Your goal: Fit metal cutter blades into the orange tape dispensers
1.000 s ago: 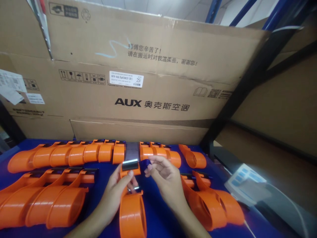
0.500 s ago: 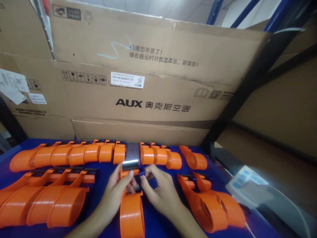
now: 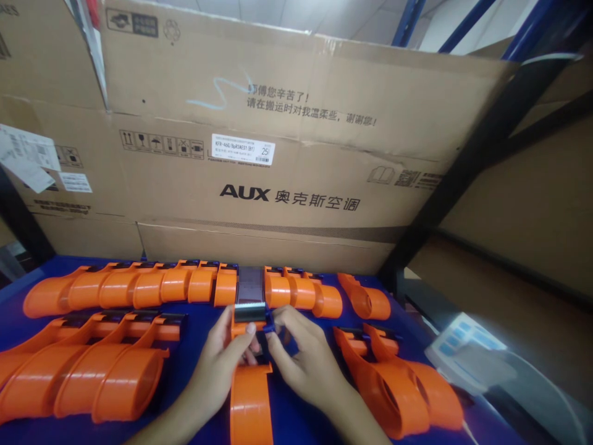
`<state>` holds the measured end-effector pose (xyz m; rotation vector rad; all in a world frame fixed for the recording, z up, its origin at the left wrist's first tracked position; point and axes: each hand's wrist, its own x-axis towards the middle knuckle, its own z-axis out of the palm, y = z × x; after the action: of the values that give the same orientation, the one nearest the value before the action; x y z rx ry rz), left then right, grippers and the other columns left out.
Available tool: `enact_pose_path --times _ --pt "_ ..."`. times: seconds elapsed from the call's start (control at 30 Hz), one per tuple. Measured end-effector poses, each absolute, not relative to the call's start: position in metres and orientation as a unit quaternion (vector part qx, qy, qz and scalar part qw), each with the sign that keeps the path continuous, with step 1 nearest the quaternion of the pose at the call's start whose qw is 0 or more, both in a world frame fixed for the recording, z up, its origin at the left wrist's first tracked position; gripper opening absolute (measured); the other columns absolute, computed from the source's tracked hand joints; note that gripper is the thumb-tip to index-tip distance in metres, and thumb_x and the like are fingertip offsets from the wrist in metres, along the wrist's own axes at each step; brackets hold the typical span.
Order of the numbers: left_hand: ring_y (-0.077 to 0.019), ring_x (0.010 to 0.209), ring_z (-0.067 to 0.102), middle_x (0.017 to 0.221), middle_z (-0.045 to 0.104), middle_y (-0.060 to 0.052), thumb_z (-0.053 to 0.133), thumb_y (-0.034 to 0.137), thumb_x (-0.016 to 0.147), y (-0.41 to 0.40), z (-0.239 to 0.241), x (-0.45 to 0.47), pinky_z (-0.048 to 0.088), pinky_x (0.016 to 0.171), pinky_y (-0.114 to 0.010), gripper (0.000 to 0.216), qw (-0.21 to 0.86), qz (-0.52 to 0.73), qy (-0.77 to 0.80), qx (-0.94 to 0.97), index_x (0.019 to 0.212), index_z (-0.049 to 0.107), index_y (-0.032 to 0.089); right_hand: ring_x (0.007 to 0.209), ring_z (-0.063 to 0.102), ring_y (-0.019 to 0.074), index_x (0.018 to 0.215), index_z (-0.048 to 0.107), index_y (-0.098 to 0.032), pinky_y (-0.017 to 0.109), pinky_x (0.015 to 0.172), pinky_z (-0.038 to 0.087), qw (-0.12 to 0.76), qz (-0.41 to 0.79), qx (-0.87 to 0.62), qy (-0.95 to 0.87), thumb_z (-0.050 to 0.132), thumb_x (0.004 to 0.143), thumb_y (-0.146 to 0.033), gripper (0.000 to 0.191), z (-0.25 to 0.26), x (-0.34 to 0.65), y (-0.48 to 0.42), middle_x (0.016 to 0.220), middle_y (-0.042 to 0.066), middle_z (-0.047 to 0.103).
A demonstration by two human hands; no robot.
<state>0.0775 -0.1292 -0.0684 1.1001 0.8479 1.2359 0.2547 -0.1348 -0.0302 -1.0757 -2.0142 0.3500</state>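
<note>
An orange tape dispenser [image 3: 251,395] lies lengthwise on the blue table [image 3: 296,414] in front of me. My left hand [image 3: 221,358] grips its front end from the left, thumb up by the metal toothed blade [image 3: 250,309]. My right hand [image 3: 301,361] is closed in a pinch on the same front end from the right, pressing a small dark blue part that its fingers mostly hide.
Rows of nested orange dispensers lie at the back [image 3: 139,287], at the left [image 3: 83,377] and at the right [image 3: 398,383]. A large AUX cardboard box [image 3: 287,154] stands behind the table. A white device [image 3: 467,355] lies at the right edge, beside dark shelf posts.
My right hand brought the small blue part down from beside the blade onto the dispenser's front end and closed over it. The left hand stayed on the dispenser.
</note>
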Motion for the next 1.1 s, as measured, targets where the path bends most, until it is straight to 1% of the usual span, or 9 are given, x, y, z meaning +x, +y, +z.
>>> enact_pose_path --times 0.3,0.4,0.47,0.57,0.7,0.8,0.93,1.0,1.1 --pt "-0.0135 0.064 0.062 0.075 0.067 0.000 0.074 0.041 0.087 -0.129 -0.070 0.079 0.051 0.063 -0.024 0.029 0.614 0.542 0.359 0.448 0.102 0.064 0.019 0.075 0.056 0.0194 0.082 0.054 -0.024 0.030 0.066 0.044 0.398 0.145 -0.420 -0.803 0.055 0.095 -0.023 0.013 -0.027 0.254 -0.137 0.085 0.005 0.062" --pt "-0.0138 0.061 0.063 0.073 0.069 -0.001 0.075 0.040 0.085 -0.128 -0.069 0.078 0.052 0.062 -0.024 0.028 0.644 0.545 0.348 0.409 0.098 0.065 0.018 0.075 0.056 0.0191 0.091 0.055 -0.024 0.030 0.067 0.045 0.439 0.179 -0.419 -0.774 0.056 0.093 -0.024 0.002 -0.029 0.257 -0.137 0.090 0.004 0.063" --pt "-0.0140 0.058 0.064 0.076 0.072 -0.004 0.078 0.040 0.083 -0.127 -0.069 0.077 0.053 0.061 -0.026 0.031 0.665 0.537 0.348 0.385 0.099 0.067 0.017 0.077 0.058 0.0193 0.101 0.055 -0.024 0.031 0.070 0.047 0.495 0.232 -0.423 -0.723 0.053 0.096 -0.029 0.007 -0.031 0.256 -0.136 0.094 0.004 0.064" --pt "-0.0163 0.055 0.065 0.078 0.076 -0.008 0.079 0.041 0.081 -0.127 -0.068 0.076 0.053 0.058 -0.028 0.049 0.698 0.518 0.334 0.365 0.121 0.065 0.017 0.092 0.064 0.0213 0.123 0.053 -0.026 0.034 0.083 0.051 0.544 0.375 -0.403 -0.633 0.052 0.099 -0.037 0.026 -0.031 0.251 -0.135 0.102 0.005 0.067" --pt "-0.0205 0.050 0.069 0.064 0.073 -0.002 0.078 0.042 0.082 -0.130 -0.065 0.077 0.053 0.056 -0.029 0.089 0.729 0.493 0.290 0.375 0.158 0.035 0.025 0.107 0.067 0.0246 0.141 0.048 -0.030 0.040 0.097 0.050 0.492 0.559 -0.340 -0.575 0.059 0.095 -0.049 0.050 -0.024 0.245 -0.138 0.113 0.006 0.069" --pt "-0.0236 0.058 0.075 0.096 0.079 -0.008 0.084 0.038 0.077 -0.134 -0.062 0.078 0.059 0.065 -0.037 0.099 0.751 0.478 0.280 0.358 0.160 0.030 0.035 0.108 0.067 0.0275 0.137 0.052 -0.029 0.040 0.090 0.054 0.472 0.605 -0.318 -0.557 0.062 0.091 -0.056 0.055 -0.022 0.245 -0.139 0.119 0.008 0.068" --pt "-0.0341 0.088 0.078 0.130 0.069 -0.016 0.087 0.032 0.074 -0.139 -0.059 0.076 0.061 0.075 -0.044 0.090 0.784 0.428 0.262 0.366 0.152 0.043 0.034 0.100 0.067 0.0232 0.128 0.054 -0.028 0.035 0.086 0.053 0.483 0.567 -0.321 -0.584 0.069 0.089 -0.052 0.049 -0.029 0.248 -0.134 0.109 0.006 0.068" --pt "-0.0345 0.093 0.077 0.135 0.066 -0.017 0.086 0.035 0.077 -0.139 -0.059 0.075 0.062 0.078 -0.044 0.076 0.774 0.426 0.266 0.385 0.145 0.053 0.028 0.092 0.066 0.0208 0.124 0.053 -0.028 0.032 0.083 0.053 0.493 0.532 -0.340 -0.599 0.072 0.088 -0.049 0.046 -0.033 0.249 -0.131 0.102 0.004 0.066" --pt "-0.0306 0.085 0.078 0.127 0.070 -0.018 0.076 0.042 0.086 -0.138 -0.060 0.075 0.062 0.075 -0.041 0.061 0.747 0.437 0.280 0.415 0.141 0.058 0.021 0.082 0.063 0.0185 0.119 0.053 -0.027 0.029 0.072 0.054 0.497 0.506 -0.368 -0.601 0.071 0.089 -0.049 0.041 -0.037 0.247 -0.129 0.095 0.002 0.063"
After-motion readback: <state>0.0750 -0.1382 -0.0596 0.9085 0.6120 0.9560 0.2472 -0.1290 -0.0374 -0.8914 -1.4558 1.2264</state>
